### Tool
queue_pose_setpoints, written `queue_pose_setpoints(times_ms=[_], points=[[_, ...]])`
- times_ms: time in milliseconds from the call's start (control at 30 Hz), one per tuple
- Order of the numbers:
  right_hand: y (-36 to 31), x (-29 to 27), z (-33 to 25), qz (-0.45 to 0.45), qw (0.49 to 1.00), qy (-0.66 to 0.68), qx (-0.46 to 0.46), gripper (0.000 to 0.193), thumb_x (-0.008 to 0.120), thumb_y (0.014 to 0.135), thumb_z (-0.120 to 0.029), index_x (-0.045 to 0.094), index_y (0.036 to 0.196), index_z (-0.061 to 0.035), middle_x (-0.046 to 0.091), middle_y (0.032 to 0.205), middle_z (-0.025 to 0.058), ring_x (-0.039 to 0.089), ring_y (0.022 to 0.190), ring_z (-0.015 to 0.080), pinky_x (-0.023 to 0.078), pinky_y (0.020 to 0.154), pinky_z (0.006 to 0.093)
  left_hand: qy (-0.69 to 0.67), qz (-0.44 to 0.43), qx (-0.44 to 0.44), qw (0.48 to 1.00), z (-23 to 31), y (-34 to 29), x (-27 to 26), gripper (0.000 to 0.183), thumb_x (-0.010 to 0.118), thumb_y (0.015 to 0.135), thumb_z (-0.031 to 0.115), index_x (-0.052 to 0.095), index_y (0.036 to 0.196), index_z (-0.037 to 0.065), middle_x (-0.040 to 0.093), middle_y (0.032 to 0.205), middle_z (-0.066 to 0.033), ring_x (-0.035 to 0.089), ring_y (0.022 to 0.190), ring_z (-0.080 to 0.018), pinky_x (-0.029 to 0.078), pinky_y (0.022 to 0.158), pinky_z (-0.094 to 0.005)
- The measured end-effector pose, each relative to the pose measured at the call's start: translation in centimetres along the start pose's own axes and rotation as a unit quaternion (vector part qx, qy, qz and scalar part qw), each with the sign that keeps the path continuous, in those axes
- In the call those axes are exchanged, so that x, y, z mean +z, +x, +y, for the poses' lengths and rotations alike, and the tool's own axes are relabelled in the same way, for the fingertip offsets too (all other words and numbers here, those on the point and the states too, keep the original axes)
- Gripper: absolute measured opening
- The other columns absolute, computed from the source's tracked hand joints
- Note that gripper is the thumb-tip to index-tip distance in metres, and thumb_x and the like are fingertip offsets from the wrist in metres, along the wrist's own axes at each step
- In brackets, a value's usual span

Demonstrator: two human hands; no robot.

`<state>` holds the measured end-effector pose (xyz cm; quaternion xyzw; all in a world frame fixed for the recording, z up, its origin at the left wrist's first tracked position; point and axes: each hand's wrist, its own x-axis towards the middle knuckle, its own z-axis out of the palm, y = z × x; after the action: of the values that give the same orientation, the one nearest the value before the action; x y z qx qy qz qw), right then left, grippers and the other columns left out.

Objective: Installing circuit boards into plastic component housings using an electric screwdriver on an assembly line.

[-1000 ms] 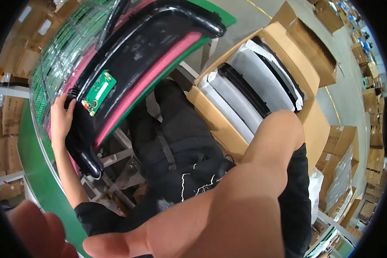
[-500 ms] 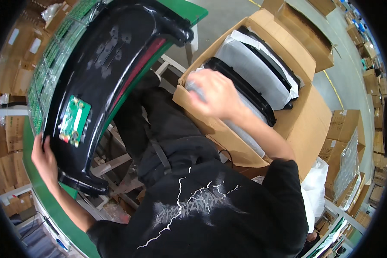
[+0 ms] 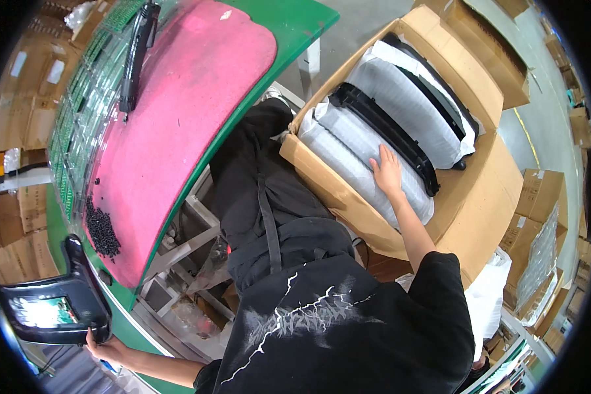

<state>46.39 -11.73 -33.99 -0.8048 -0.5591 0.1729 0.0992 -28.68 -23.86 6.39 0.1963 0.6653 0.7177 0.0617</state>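
At the lower left, my left hand (image 3: 106,351) grips the edge of a glossy black plastic housing (image 3: 88,292). A small green circuit board (image 3: 64,310) sits on the housing, partly lost in glare; part of the housing runs out of view. My right hand (image 3: 389,174) lies with fingers stretched out on a part wrapped in whitish foam (image 3: 354,134). That part stands in an open cardboard box (image 3: 331,190) on my right. Beside it in the box are a bare black plastic part (image 3: 391,138) and another wrapped piece (image 3: 381,85).
A pink mat (image 3: 197,79) covers much of the green table (image 3: 302,23). On it lie a black electric screwdriver (image 3: 136,62) and a heap of small black screws (image 3: 102,230). Clear trays of green boards (image 3: 88,105) line the table's far left. More cartons (image 3: 538,197) stand at right.
The black housing has left the pink mat and moved to the lower left in my left hand, uncovering screwdriver and screws. My right hand has gone from the box's near edge onto the wrapped part.
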Motion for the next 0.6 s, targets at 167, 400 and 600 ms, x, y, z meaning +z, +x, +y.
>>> queue_pose_setpoints(times_ms=[167,400,600], points=[[-0.3,0.8,0.7,0.066,0.996,0.058,-0.035,0.046,0.060,0.094,-0.022,0.054,0.136,-0.0062,0.055,0.138,0.0148,0.050,0.127,0.0327,0.038,0.107,0.0431,-0.124,-0.053,-0.109,0.985,-1.8,5.6,-5.5,0.036,0.060,0.086,0.020,0.060,0.112,-0.005,0.067,0.104,-0.0175,0.064,0.094,-0.0321,0.050,0.085,-0.0439],[0.0,0.0,0.0,0.132,0.987,0.086,-0.015,0.030,0.057,0.098,-0.019,0.066,0.125,-0.0095,0.064,0.129,0.0116,0.057,0.120,0.0316,0.044,0.101,0.0390,-0.167,0.160,-0.111,0.967,-6.1,5.4,-6.5,0.029,0.058,0.090,0.025,0.064,0.105,0.001,0.066,0.098,-0.0140,0.062,0.088,-0.0288,0.052,0.078,-0.0447],[0.4,-0.3,0.3,0.118,0.990,0.070,0.009,0.030,0.055,0.099,-0.022,0.068,0.122,-0.0082,0.063,0.129,0.0142,0.060,0.116,0.0319,0.045,0.100,0.0383,-0.193,0.122,-0.166,0.959,-11.9,11.8,-12.2,0.052,0.058,0.097,0.037,0.054,0.130,-0.002,0.059,0.126,-0.0184,0.055,0.117,-0.0350,0.046,0.103,-0.0588]])
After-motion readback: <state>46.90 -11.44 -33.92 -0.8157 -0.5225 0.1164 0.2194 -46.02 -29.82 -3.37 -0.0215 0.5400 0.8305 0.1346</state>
